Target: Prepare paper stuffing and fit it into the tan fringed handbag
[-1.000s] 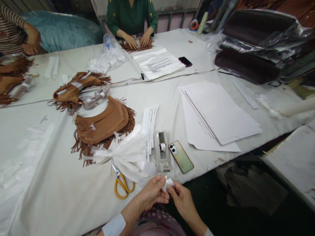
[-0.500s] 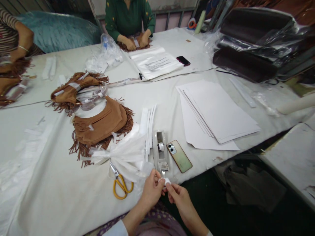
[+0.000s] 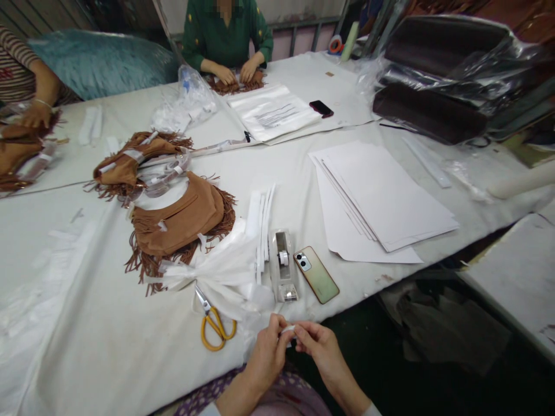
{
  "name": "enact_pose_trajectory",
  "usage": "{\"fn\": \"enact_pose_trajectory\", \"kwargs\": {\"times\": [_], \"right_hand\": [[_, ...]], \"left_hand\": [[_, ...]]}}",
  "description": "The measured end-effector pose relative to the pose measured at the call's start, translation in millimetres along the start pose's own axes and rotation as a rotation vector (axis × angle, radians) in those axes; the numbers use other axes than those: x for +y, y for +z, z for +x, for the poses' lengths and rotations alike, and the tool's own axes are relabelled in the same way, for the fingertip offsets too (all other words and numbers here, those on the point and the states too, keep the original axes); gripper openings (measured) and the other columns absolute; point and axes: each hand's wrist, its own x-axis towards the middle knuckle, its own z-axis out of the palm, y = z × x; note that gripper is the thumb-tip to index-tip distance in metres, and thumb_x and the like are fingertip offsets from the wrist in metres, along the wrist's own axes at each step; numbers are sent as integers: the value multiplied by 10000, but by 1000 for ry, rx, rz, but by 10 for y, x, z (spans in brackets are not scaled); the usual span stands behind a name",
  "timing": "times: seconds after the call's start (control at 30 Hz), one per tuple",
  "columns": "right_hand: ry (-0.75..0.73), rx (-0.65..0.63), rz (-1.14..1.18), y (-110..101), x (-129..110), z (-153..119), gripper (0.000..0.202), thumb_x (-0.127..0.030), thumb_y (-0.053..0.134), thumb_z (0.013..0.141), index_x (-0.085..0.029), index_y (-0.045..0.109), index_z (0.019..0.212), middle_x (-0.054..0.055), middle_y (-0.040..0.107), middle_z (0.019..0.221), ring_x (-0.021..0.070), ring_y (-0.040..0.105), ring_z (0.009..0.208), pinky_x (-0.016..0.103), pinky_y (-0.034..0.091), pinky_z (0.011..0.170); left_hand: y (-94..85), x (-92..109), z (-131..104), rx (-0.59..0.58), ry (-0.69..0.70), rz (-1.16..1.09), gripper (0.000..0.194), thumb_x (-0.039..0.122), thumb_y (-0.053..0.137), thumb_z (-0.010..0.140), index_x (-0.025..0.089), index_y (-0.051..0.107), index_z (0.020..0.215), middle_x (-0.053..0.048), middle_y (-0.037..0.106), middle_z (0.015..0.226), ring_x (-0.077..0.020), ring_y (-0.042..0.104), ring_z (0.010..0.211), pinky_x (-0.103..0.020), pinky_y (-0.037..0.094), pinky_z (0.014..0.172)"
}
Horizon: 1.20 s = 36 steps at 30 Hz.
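Observation:
Between my fingertips is a small white piece, perhaps paper, foam or tape; I cannot make out which. My left hand pinches it from one side and my right hand from the other, just off the table's near edge. Beyond them stands a tape dispenser, with a phone to its right. Yellow-handled scissors lie to the left of my hands. White strips and tissue are heaped behind the scissors, against a brown fringed bag.
A second wrapped bag lies farther back. Paper sheets lie to the right, and dark plastic-wrapped items are piled behind them. Across the table a person in green handles a fringed item; another person's hand is at far left.
Both my hands have drawn slightly back from the tape dispenser, still pinching the white piece. The clear strip seen between fingers and dispenser no longer shows. The co-workers' hands have shifted.

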Motion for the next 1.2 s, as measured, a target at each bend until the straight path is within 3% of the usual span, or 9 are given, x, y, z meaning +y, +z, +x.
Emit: {"fn": "enact_pose_trajectory", "kwargs": {"times": [0.1, 0.2, 0.3, 0.37, 0.53, 0.7, 0.87, 1.03, 1.2], "right_hand": [[-116, 18, -131, -13, 23, 7, 404, -534, 727, 686, -154, 735, 821, 58, 705, 702, 197, 613, 635, 326, 501, 644], [-309, 40, -313, -36, 35, 0, 334, -493, 662, 776, -178, 750, 842, 65, 700, 756, 207, 626, 693, 320, 499, 681], [-480, 61, -433, -78, 62, 6, 271, -437, 615, 835, -205, 755, 852, 72, 686, 863, 204, 636, 786, 300, 496, 737], [-530, 67, -470, -111, 82, 31, 257, -425, 607, 843, -217, 756, 855, 72, 674, 893, 203, 639, 824, 294, 500, 761], [-422, 56, -324, -127, 105, 138, 323, -490, 670, 768, -183, 744, 835, 102, 681, 948, 235, 650, 895, 326, 530, 807], [-210, 105, -152, -33, 182, 271, 573, -554, 745, 632, -130, 684, 1013, 80, 708, 793, 226, 661, 684, 347, 560, 647], [-215, 125, -242, -14, 239, 360, 436, -530, 686, 703, -125, 731, 857, 47, 677, 615, 199, 606, 577, 296, 496, 551], [-247, 147, -329, -30, 228, 387, 430, -545, 650, 713, -143, 746, 831, 43, 685, 627, 206, 598, 585, 295, 470, 555], [-269, 177, -413, -10, 172, 411, 426, -544, 588, 747, -157, 750, 820, 62, 716, 707, 232, 629, 663, 310, 476, 630]], "left_hand": [[16, -63, 20, 30, -36, -130, 204, 406, 513, 902, 210, 460, 900, -23, 631, 836, -163, 608, 790, -274, 437, 744], [34, -83, 81, 78, -222, -449, 354, 510, 603, 825, 201, 453, 909, -13, 642, 780, -149, 616, 722, -262, 467, 699], [28, -58, 144, -19, -470, -689, 467, 585, 638, 766, 145, 532, 883, -31, 638, 728, -106, 584, 610, -213, 454, 594], [18, -36, 175, -95, -537, -756, 474, 531, 735, 694, 103, 590, 835, -46, 638, 707, -79, 555, 567, -180, 427, 543], [50, -35, 232, -5, -483, -779, 454, 412, 814, 616, 109, 628, 898, -16, 638, 688, -76, 560, 582, -174, 444, 559], [157, -136, 314, 83, -406, -734, 368, 332, 801, 602, 125, 636, 858, 9, 634, 639, -79, 529, 540, -185, 423, 528], [146, -216, 385, 110, -355, -700, 285, 251, 789, 589, 128, 659, 810, 25, 620, 614, -83, 529, 563, -189, 431, 566], [51, -181, 395, 25, -391, -715, 380, 385, 779, 643, 107, 668, 877, -37, 664, 724, -121, 597, 639, -234, 478, 631], [114, -193, 483, 101, -409, -662, 441, 485, 792, 609, 103, 654, 783, -26, 638, 637, -112, 582, 576, -221, 465, 573]]}}
